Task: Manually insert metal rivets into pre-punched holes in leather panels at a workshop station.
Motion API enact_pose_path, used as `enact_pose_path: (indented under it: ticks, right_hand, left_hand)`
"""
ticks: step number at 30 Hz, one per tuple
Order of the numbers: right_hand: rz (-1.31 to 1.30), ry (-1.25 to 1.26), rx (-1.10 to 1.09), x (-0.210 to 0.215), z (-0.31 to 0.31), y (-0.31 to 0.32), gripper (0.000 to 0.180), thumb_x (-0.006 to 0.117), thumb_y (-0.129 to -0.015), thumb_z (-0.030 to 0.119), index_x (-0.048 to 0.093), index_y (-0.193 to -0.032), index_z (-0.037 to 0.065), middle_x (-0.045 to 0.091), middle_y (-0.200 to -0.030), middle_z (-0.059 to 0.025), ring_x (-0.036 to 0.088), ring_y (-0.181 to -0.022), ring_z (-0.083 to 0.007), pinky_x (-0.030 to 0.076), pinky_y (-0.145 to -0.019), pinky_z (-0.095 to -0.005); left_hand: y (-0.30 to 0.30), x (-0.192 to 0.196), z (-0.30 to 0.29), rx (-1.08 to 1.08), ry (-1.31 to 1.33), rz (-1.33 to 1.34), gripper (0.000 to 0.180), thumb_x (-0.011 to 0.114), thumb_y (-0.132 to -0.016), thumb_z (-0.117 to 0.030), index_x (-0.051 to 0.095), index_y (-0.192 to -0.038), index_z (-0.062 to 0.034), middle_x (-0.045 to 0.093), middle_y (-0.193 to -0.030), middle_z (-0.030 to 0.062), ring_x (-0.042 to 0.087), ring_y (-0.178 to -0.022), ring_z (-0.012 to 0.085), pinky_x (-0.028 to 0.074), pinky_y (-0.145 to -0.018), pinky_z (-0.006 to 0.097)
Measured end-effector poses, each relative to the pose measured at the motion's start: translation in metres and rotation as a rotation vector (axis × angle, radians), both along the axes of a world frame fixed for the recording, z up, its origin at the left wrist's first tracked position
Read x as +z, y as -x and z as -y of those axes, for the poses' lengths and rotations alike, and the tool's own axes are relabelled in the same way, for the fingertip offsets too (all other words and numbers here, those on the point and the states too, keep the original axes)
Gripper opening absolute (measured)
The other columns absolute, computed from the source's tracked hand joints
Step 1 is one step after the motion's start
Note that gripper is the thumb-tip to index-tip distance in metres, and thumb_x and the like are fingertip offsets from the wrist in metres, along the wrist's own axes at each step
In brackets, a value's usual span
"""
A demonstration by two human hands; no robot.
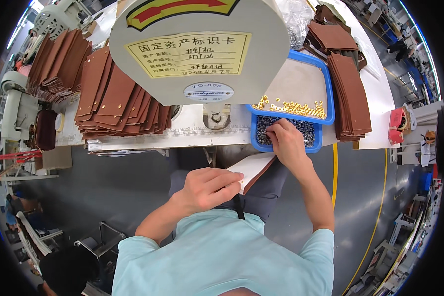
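My left hand point(209, 188) grips a leather piece point(254, 169), white on the upturned side and brown along its edge, held over my lap. A small gold dot shows on it beside my fingertips. My right hand point(288, 143) has its thumb and fingers pinched together at a blue tray point(319, 143) of dark metal rivets point(301, 127); whatever lies between the fingertips is too small to make out. Just behind, a larger blue tray point(325, 79) overlaps it and bears gold rivet caps point(306, 107) along its near side.
The grey riveting machine's head point(197, 54) stands above the table's middle, over its lower die point(216, 118). Stacks of brown leather pieces point(116, 98) lie on the left, some with gold rivets. Another brown stack point(349, 93) lies right of the trays. A red box point(398, 126) sits farther right.
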State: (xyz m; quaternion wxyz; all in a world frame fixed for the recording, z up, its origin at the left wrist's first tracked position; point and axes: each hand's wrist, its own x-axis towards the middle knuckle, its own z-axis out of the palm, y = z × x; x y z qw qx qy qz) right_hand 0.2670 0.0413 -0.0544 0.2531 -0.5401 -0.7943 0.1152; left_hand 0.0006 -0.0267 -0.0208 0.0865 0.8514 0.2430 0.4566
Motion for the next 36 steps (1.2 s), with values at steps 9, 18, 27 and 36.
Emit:
enact_pose_path:
  ticks: [9,18,27,36]
  right_hand:
    - [0.116,-0.103,0.039,-0.003,-0.001,-0.007,0.007,0.072,-0.085,0.003,0.069,-0.091,0.003,0.067,-0.088,-0.0122,0.067,-0.080,-0.0307,0.056,-0.073,-0.0423]
    - [-0.647,0.659,0.082,0.044,0.029,0.006,0.013,0.073,-0.092,0.002,0.075,-0.105,0.000,0.074,-0.092,-0.0063,0.069,-0.081,-0.0123,0.056,-0.072,-0.0288]
    - [-1.038,1.367,0.389,0.059,0.042,0.018,0.010,0.076,-0.091,0.001,0.076,-0.100,-0.003,0.075,-0.092,-0.0064,0.070,-0.086,-0.0120,0.056,-0.085,-0.0276]
    - [-1.048,1.437,0.316,0.056,0.043,0.021,0.007,0.077,-0.086,-0.002,0.076,-0.093,-0.003,0.072,-0.089,-0.0060,0.069,-0.084,-0.0141,0.057,-0.083,-0.0307]
  left_hand:
    - [0.001,-0.003,0.001,-0.010,-0.044,0.025,0.016,0.075,-0.077,-0.009,0.067,-0.090,-0.0062,0.073,-0.096,0.0066,0.073,-0.077,0.0186,0.057,-0.058,0.026]
    - [0.000,0.001,0.002,-0.042,-0.008,0.014,0.018,0.077,-0.070,-0.005,0.069,-0.086,-0.0078,0.074,-0.093,0.0052,0.073,-0.078,0.0195,0.059,-0.062,0.027]
    - [-0.001,0.006,0.002,-0.044,-0.058,0.002,0.019,0.077,-0.069,-0.008,0.069,-0.086,-0.0091,0.073,-0.092,0.0042,0.073,-0.080,0.0201,0.059,-0.062,0.027]
    - [0.000,0.006,0.004,-0.039,-0.080,-0.010,0.020,0.077,-0.068,-0.009,0.069,-0.087,-0.0085,0.073,-0.090,0.0039,0.073,-0.080,0.0202,0.060,-0.062,0.028]
